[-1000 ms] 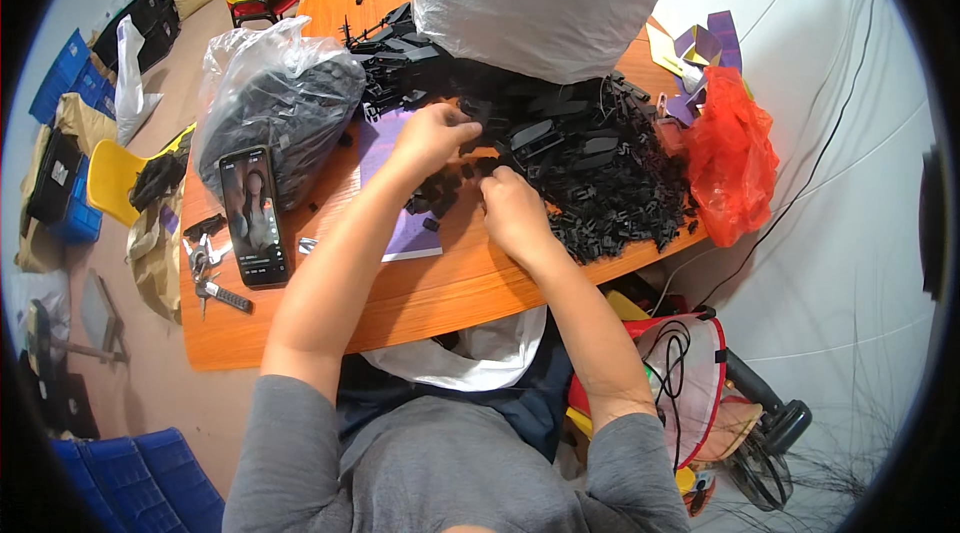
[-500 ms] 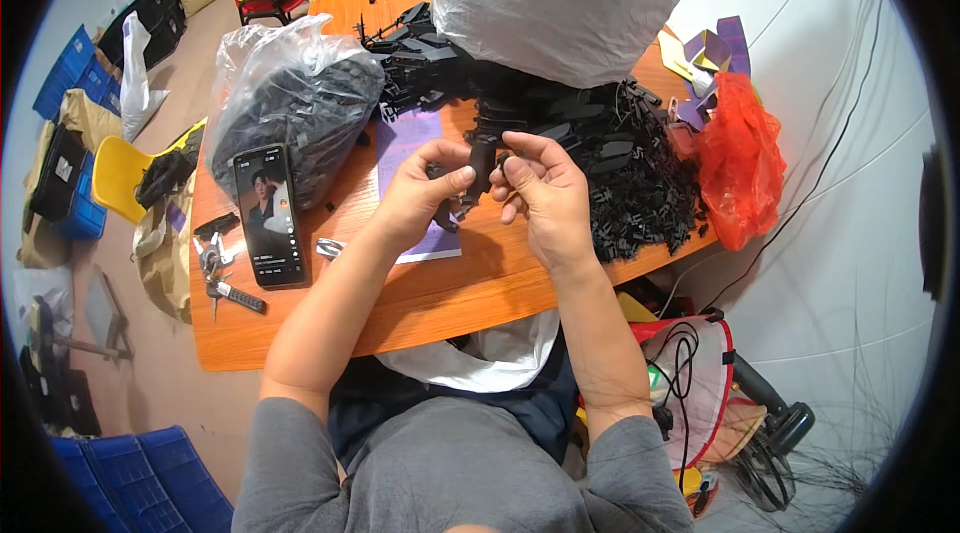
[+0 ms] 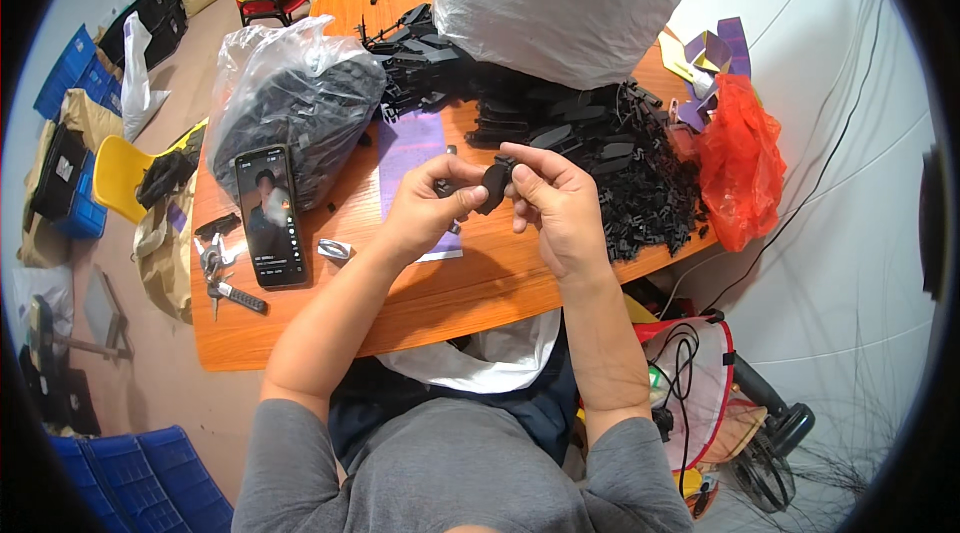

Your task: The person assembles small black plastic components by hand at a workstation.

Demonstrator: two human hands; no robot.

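Above the orange table (image 3: 300, 328), my left hand (image 3: 432, 208) pinches a black plastic part (image 3: 494, 189) with a rounded, flat face between thumb and fingers. From the other side my right hand (image 3: 558, 208) is closed at the part's right edge, thumb and forefinger on a small black bit there; whether that bit is separate, I cannot tell. The rest of the part is hidden behind my left fingers. Beneath my hands lies a purple and white sheet (image 3: 408, 163). Just beyond spreads a heap of small black plastic pieces (image 3: 640, 198).
A clear bag of black parts (image 3: 290, 118) stands left, with a phone (image 3: 270, 223) leaning on it. Nearby lie keys (image 3: 215, 273) and a small silvery object (image 3: 334, 250). A large white sack (image 3: 570, 8) rises behind the heap; a red plastic bag (image 3: 740, 163) sits at right.
The black part has been turned in my fingers, from a long upright look to its rounded face. My right hand has shifted slightly right.
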